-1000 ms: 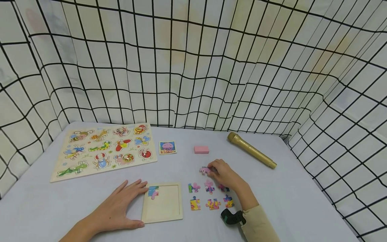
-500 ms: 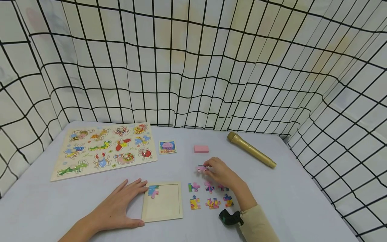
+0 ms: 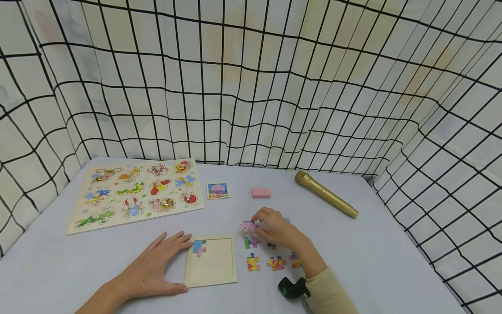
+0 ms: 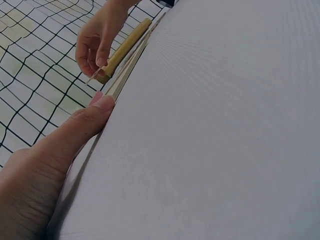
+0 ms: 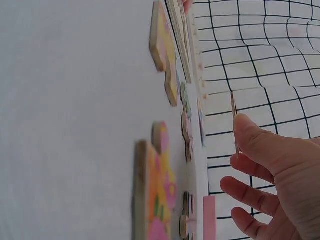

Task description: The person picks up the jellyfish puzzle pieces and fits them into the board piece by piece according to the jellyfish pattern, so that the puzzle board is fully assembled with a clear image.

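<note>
My right hand [image 3: 276, 229] pinches a pink jigsaw piece [image 3: 248, 227] with printed eyes between thumb and fingers. In the right wrist view that piece [image 5: 235, 120] is seen edge-on, held up off the table. My left hand [image 3: 154, 270] lies with spread fingers at the left side of a square wooden puzzle tray [image 3: 215, 279]; its thumb [image 4: 102, 105] touches the tray's edge. One blue-and-pink piece [image 3: 198, 247] sits in the tray's upper left corner. Several loose pieces, among them a yellow one [image 3: 253, 263] and an orange-pink one [image 3: 276, 263], lie right of the tray, some partly hidden by my right hand.
An insect puzzle board [image 3: 143, 205] lies at the back left. Beside it are a small jellyfish picture card [image 3: 217, 190], a pink block [image 3: 261, 193] and a gold microphone [image 3: 327, 195]. Black netting [image 3: 235, 98] over white cloth stands behind the table.
My right hand has lifted the pink jigsaw piece from the back row and carried it left, toward the tray. My left hand has stayed at the tray.
</note>
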Available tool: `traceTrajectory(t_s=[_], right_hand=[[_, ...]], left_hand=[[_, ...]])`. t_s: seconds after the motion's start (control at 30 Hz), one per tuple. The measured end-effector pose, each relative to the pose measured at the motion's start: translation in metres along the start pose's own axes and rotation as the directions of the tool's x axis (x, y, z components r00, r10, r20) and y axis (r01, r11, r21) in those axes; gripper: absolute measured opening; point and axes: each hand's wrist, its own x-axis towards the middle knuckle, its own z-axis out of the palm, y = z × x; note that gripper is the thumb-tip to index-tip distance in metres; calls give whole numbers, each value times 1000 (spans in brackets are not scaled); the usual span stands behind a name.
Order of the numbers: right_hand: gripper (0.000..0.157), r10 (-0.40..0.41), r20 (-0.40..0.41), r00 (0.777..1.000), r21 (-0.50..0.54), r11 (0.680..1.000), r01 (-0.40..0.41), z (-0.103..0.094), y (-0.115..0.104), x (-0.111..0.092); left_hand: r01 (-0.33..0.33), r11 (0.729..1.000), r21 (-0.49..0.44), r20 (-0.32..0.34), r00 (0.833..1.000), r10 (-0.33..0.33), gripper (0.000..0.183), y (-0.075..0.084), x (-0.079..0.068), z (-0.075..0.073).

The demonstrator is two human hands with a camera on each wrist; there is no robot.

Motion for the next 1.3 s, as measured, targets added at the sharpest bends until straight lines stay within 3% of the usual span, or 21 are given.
traceTrajectory(t_s=[0.6, 0.8, 1.07, 1.3], right_hand=[[26, -154, -9, 988, -156, 976, 151, 16, -36, 11], [26, -200, -12, 980, -146, 970, 196, 21, -44, 14], [27, -173, 29, 985, -97, 980, 175, 29, -50, 18], [30, -197, 33, 980, -113, 973, 199, 34, -53, 22]], left_hand=[[8, 1000, 6, -1, 1000, -8, 88, 0, 1, 1], [-5, 1000, 12, -7, 1000, 5, 88, -1, 1, 0], [2, 1000, 6, 6, 1000, -2, 89, -1, 1, -1], [8, 1000, 1, 11, 1000, -8, 89, 0, 0, -1]])
